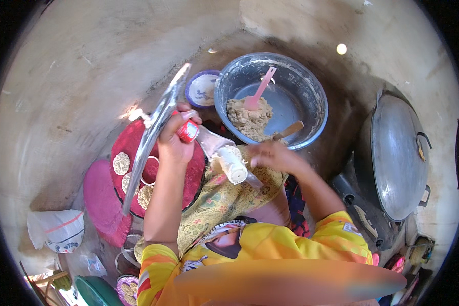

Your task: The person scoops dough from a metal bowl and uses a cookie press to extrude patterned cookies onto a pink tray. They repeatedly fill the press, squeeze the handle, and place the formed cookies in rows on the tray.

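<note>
My left hand (176,140) is closed round the side of a shiny metal plate (155,137), tilted up and seen nearly edge-on. Against the same fingers sits a red piece with a white and blue label (188,131); whether it is joined to the pale tube-like piece (211,140) beside it, I cannot tell. Over my lap is a white cylinder coated with dough (232,164). My right hand (275,155) reaches toward that cylinder, fingers stretched out and nothing seen in them. Below the plate, several round lacy dough coils (121,163) lie on a red round mat (191,183).
A grey basin (311,81) ahead holds dough (247,117), a pink spatula (262,89) and a wooden handle (288,130) at its rim. Left of it stands a bowl of white powder (203,89). A large lidded pot (400,158) stands at right, a white sack (56,229) at left.
</note>
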